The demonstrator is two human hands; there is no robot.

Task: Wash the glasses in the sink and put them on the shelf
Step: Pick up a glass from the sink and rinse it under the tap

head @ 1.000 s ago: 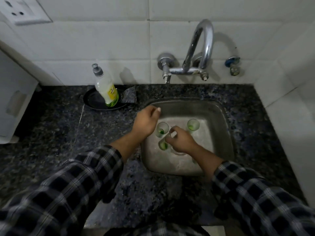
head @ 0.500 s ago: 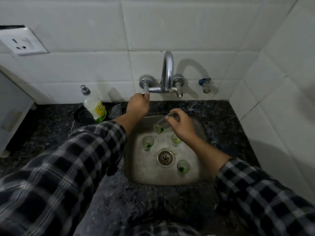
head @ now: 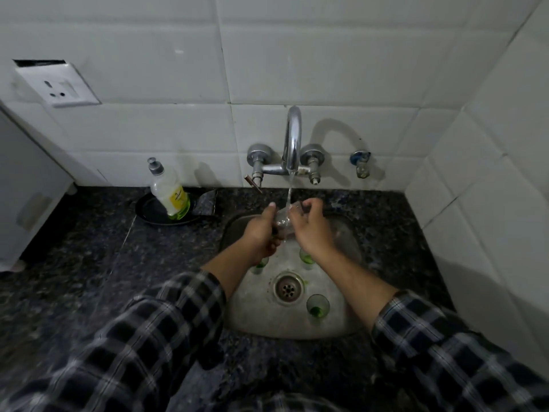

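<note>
— Where is the glass that is being washed?
— The clear glass [head: 283,223] is sitting between both hands over the back of the sink [head: 346,233], at twelve o'clock from the drain [head: 287,288]. Water [head: 289,193] is running from the tap [head: 292,138] straight onto it.
— How are the hands gripping?
— The left hand [head: 260,237] is wrapping its fingers round the glass from nine o'clock, thumb pointing up. The right hand [head: 310,230] is curling its fingers over it from three o'clock. I cannot tell which way the glass is tipping; it is blurring in the stream.
— And the others?
— Three are standing upright on the sink floor, each holding green dregs. The near glass [head: 318,306] is at four o'clock from the drain. The right glass [head: 306,258] is at one o'clock by the right wrist, and the left glass [head: 259,265] is at eleven o'clock under the left wrist.
— Anything on the counter [head: 89,263]?
— A soap bottle [head: 169,197] is leaning in a black dish [head: 145,214], at ten o'clock from the sink.
</note>
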